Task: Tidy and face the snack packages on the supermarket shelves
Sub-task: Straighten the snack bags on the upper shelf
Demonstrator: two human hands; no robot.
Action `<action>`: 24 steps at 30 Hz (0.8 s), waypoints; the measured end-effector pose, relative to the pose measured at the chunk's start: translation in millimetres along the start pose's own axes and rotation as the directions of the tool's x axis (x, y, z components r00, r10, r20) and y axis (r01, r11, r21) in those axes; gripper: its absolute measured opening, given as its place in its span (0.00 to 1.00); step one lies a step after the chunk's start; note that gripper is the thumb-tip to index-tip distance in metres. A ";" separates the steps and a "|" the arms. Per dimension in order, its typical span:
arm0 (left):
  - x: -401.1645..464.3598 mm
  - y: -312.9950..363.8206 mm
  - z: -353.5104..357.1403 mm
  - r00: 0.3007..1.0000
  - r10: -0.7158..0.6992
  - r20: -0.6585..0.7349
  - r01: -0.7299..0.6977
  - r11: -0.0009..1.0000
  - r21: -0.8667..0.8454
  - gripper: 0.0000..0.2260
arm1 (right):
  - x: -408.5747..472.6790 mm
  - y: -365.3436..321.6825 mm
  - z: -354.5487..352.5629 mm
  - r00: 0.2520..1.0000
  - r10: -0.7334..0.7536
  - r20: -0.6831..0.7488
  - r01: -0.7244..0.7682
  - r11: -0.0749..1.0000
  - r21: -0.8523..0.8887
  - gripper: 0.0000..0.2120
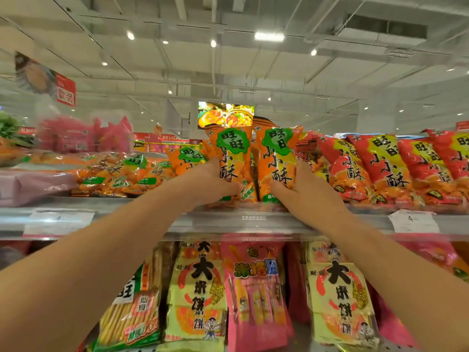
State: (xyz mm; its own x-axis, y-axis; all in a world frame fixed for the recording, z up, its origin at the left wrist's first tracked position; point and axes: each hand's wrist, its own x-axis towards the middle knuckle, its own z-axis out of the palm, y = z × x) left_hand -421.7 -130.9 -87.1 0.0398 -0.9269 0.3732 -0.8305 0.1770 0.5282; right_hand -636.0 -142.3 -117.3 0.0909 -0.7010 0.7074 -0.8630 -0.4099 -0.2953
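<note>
Two orange snack bags with green labels stand upright side by side on the top shelf [253, 221]. My left hand [210, 181] grips the left orange bag [234, 153] at its lower left side. My right hand [302, 189] grips the right orange bag [278, 153] at its lower right side. More orange bags [121, 174] lie flat and jumbled to the left. Red bags of the same brand [385, 163] lean in a row to the right.
Pink packs [83, 135] are piled at the back left of the top shelf. Price tags [411, 221] hang on the shelf edge. The shelf below holds yellow rice-cracker bags [198, 295], a pink pack [253, 288] and a green-edged stick-snack bag [132, 316].
</note>
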 end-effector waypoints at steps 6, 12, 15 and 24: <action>-2.0 -1.1 0.3 0.999 0.033 -0.012 -0.033 0.999 -0.006 0.41 | -0.3 2.2 2.0 1.000 -0.005 -0.004 0.005 1.000 0.018 0.27; -10.5 -6.8 2.3 0.982 0.160 -0.098 -0.166 0.984 -0.058 0.40 | -5.6 -0.9 8.0 0.998 -0.013 -0.056 0.016 0.998 0.059 0.38; -26.0 -15.4 -2.6 0.914 0.298 -0.276 -0.311 0.951 -0.002 0.32 | -13.7 -8.8 8.8 0.962 -0.139 -0.234 0.124 0.989 -0.077 0.33; -111.2 -140.3 -26.3 0.788 0.545 -0.287 -0.281 0.733 0.620 0.22 | -46.1 -130.0 59.8 0.766 -0.624 -0.155 0.637 0.769 0.052 0.24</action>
State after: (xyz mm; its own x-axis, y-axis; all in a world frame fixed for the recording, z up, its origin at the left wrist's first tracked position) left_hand -295.0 -43.9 -182.6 -0.2617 -0.5389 0.8007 -0.9641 0.1846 -0.1909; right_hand -498.2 -91.6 -149.9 0.5308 -0.1912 0.8257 -0.5804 -0.7919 0.1897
